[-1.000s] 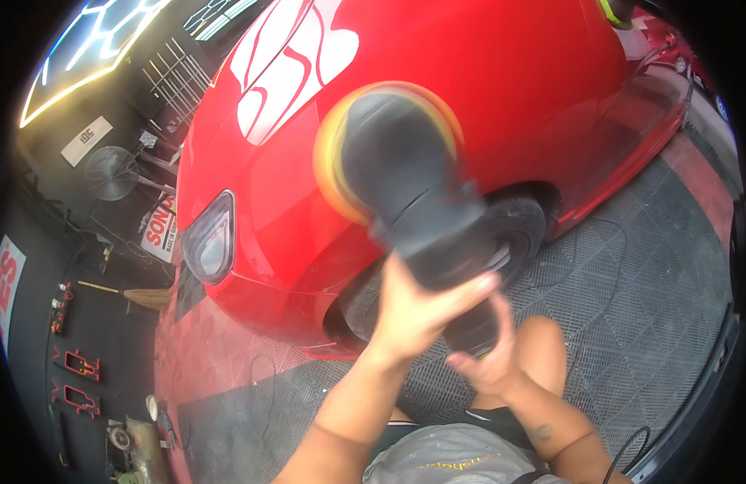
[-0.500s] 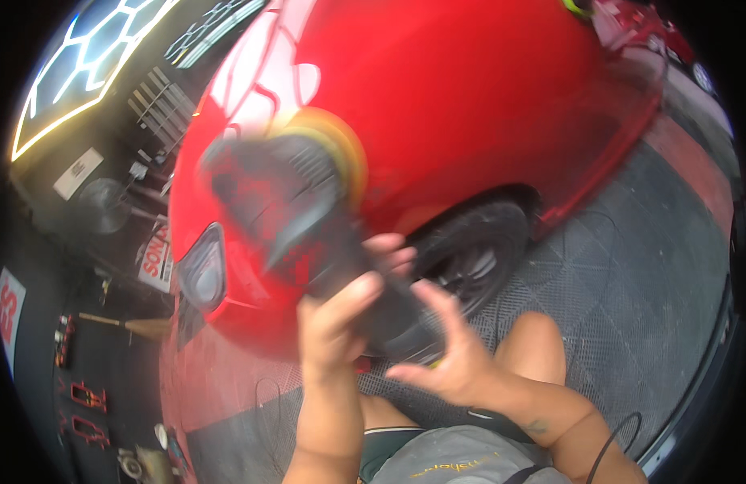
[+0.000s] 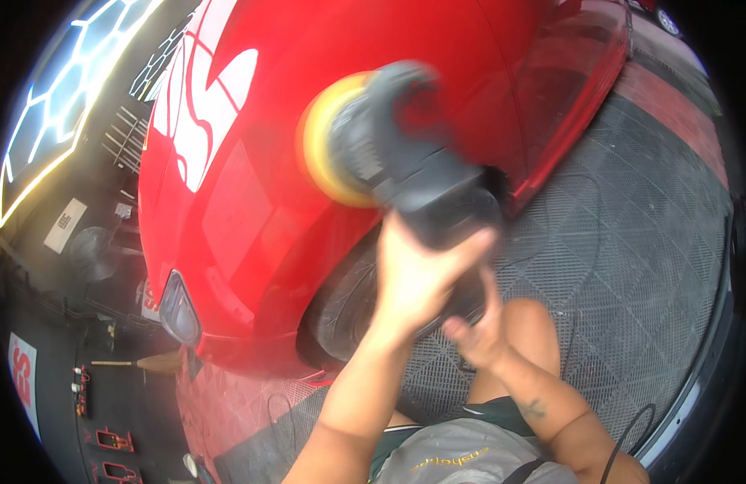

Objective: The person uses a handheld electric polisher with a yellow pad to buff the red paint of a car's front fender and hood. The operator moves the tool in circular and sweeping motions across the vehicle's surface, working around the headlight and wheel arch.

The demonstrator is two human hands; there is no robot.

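Note:
A black and red polisher (image 3: 405,153) with a round yellow pad (image 3: 325,145) is up before the red car (image 3: 308,73). Its pad faces the front fender; whether it touches the paint I cannot tell. My left hand (image 3: 417,278) is closed round the dark body of the tool behind its head. Lower down, my right hand (image 3: 482,335) holds the rear end between thumb and fingers, partly hidden behind the tool and slightly blurred. Below the pad, the front wheel (image 3: 349,302) shows partly behind my left forearm.
The car's headlight (image 3: 181,310) lies to the left. A cord (image 3: 631,436) hangs by my right arm, over grey floor tiles (image 3: 655,266). A broom (image 3: 155,362) and a fan (image 3: 95,254) stand at the left, under hexagonal lights (image 3: 62,105).
My hands have swung the polisher to the right across the fender, and its head has turned, so the pad now sits on its left side. The view has shifted too.

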